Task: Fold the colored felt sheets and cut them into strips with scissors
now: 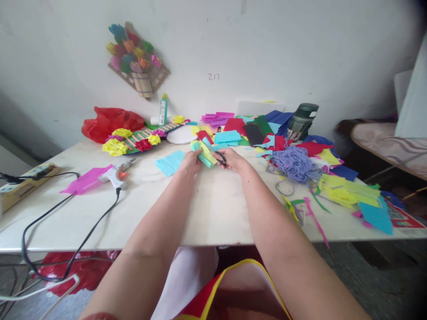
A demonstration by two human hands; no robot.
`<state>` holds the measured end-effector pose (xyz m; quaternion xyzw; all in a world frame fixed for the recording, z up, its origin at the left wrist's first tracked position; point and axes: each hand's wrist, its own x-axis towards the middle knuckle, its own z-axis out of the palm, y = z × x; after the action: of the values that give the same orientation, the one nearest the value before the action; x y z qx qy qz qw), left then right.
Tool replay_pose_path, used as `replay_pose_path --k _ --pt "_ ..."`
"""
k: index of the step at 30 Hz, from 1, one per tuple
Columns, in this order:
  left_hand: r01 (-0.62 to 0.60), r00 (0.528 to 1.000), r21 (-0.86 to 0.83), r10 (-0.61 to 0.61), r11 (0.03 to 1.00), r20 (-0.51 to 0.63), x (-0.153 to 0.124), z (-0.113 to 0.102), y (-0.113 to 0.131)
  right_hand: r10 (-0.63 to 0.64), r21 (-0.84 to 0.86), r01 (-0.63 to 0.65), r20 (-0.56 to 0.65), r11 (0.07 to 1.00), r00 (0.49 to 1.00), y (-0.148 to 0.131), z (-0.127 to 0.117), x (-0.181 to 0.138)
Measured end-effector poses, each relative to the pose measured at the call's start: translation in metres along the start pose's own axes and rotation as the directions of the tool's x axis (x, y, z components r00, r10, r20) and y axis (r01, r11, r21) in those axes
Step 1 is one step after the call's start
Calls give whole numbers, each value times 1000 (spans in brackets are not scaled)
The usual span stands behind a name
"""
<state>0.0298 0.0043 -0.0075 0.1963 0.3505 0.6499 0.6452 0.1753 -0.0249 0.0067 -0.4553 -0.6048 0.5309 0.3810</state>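
Over the middle of the table, my left hand point(192, 162) is closed on a stack of folded crepe paper point(207, 156), turquoise and yellow-green. Closed round the dark handles of a pair of scissors point(220, 156) is my right hand point(232, 160). The scissor blades reach left to the paper's upper edge; whether they are cutting into it I cannot tell. A flat turquoise paper piece point(170, 163) lies just left of my left hand. More turquoise paper point(230, 138) lies beyond my right hand, close to a dark phone-like slab point(254, 134).
At left are a glue gun point(115, 176) with its cord, pink paper point(87, 180) and a power strip point(28, 186). A paper-flower-decorated piece point(142, 138) and glue bottle point(163, 110) stand behind. Purple yarn point(296, 164), paper scraps point(347, 190) and a dark jar point(303, 122) crowd the right.
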Motion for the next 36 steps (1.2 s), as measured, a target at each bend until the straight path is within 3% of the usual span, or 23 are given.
replay_pose_path --k 15,22,28,36 --pt "25 995 61 -31 998 98 0 -2 -4 -60 15 59 72 998 996 3 -5 -1" --pt "45 995 84 -51 995 82 -4 -2 -1 -77 14 76 81 997 994 2 -6 -2" --pt "70 986 98 -83 993 143 -7 -3 1 -118 10 118 153 993 981 7 -11 -1" --pt "73 992 81 -81 994 99 -9 -1 2 -151 2 152 101 988 983 8 -8 0"
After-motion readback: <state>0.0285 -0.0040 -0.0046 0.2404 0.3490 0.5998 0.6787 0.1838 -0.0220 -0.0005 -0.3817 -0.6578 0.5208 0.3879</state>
